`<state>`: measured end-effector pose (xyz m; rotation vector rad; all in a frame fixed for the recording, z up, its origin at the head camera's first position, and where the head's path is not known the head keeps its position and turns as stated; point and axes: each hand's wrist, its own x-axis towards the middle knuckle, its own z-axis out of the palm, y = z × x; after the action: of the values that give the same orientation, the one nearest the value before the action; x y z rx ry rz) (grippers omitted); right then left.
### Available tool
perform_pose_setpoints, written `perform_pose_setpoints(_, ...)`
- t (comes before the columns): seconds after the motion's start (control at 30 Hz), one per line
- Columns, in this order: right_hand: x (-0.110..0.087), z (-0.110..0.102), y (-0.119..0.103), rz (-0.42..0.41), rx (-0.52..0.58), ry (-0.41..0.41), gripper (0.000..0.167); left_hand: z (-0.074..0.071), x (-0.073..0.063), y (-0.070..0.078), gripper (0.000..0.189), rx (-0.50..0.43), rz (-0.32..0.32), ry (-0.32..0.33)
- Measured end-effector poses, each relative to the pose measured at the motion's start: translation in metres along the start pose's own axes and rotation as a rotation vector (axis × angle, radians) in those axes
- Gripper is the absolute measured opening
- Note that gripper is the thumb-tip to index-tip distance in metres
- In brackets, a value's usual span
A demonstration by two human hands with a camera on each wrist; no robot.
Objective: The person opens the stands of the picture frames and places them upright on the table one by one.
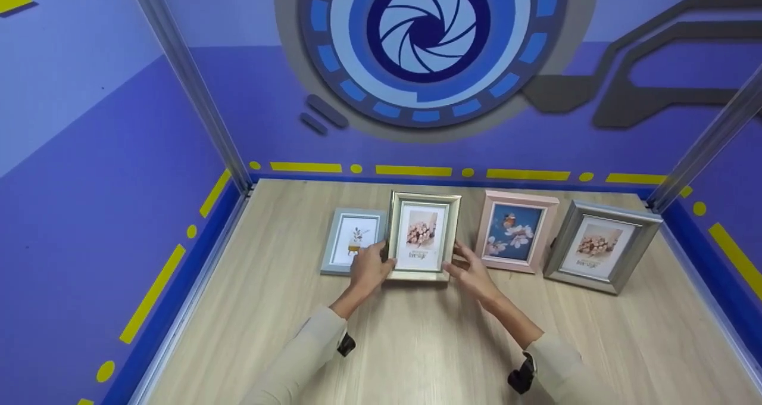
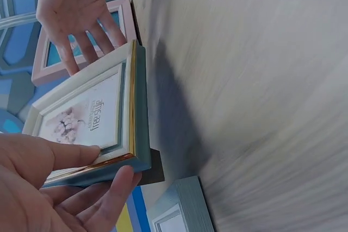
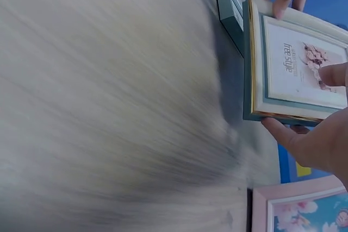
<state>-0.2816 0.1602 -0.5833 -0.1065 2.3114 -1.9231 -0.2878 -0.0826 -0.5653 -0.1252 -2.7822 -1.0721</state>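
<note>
A gold-edged, cream photo frame (image 1: pixel 424 232) with a flower-bouquet print is between my two hands, tilted up. My left hand (image 1: pixel 368 271) grips its left side, with the thumb (image 2: pixel 73 156) on the front border and fingers under the back. At the opposite side is my right hand (image 1: pixel 475 277); the left wrist view shows its fingers (image 2: pixel 87 47) straight, palm turned to the frame, fingertips meeting the edge. Behind the left hand stands a smaller blue-grey photo frame (image 1: pixel 328 250) with a plant picture, partly covered.
Right of my hands stands a pink photo frame (image 1: pixel 550 238) with blossoms on blue. Further right, a silver-grey photo frame (image 1: pixel 637 244) is turned at an angle. The wooden table (image 1: pixel 411 357) meets a purple-blue back wall (image 1: pixel 250 107), with metal posts at its back corners.
</note>
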Motion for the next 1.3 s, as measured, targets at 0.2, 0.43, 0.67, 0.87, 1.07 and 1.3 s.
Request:
perform_pose_setpoints(0.2, 0.009, 0.000, -0.003, -0.013, 0.060, -0.035, 0.080, 0.013, 0.023, -0.006, 0.014, -0.072, 0.023, 0.028)
perform_pose_setpoints(0.43, 0.018, 0.002, -0.002, -0.021, 0.054, -0.065, 0.086, 0.033, 0.035, -0.016, 0.006, -0.162, -0.024, 0.086)
perform_pose_setpoints(0.67, 0.025, 0.000, 0.005, -0.002, 0.035, -0.058, 0.092, 0.047, 0.042, -0.014, 0.016, -0.217, -0.051, 0.098)
perform_pose_setpoints(0.87, 0.025, -0.004, 0.007, 0.015, 0.031, -0.003, 0.096, 0.055, 0.047, -0.009, 0.018, -0.204, -0.023, 0.076)
perform_pose_setpoints(1.07, 0.021, -0.004, 0.007, 0.020, -0.019, 0.000, 0.098, 0.059, 0.045, -0.008, 0.020, -0.191, -0.030, 0.069)
perform_pose_setpoints(1.3, 0.018, -0.006, 0.008, 0.013, 0.010, -0.003, 0.092, 0.059, 0.045, -0.009, 0.012, -0.165, 0.015, 0.074)
